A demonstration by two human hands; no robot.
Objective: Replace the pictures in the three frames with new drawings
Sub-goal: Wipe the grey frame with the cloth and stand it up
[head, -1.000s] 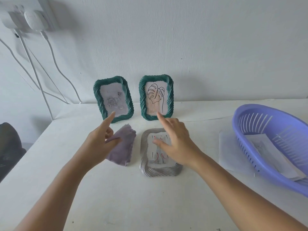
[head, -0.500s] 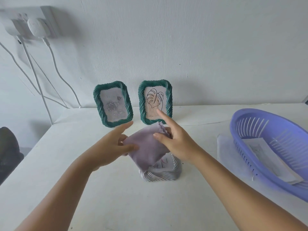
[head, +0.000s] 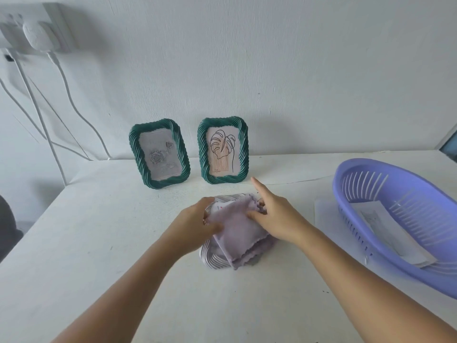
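Two green rope-edged frames stand against the wall: the left frame (head: 159,156) shows a grey rose picture, the right frame (head: 222,150) a leaf line drawing. A grey striped frame (head: 212,256) lies flat on the table in front of them, mostly covered by a lilac cloth (head: 239,232). My left hand (head: 197,224) grips the cloth's left edge over the frame. My right hand (head: 274,216) pinches the cloth's right edge with thumb and fingers, its index finger pointing away towards the wall.
A purple slotted basket (head: 385,191) with sheets of paper (head: 393,233) inside sits on the right, over a clear plastic sheet (head: 325,219). White cables (head: 61,78) hang from wall plugs at the upper left. A dark object (head: 8,226) stands beyond the table's left edge.
The cloth moved from beside the grey frame to on top of it. Both hands came together and lowered onto the cloth over the frame.
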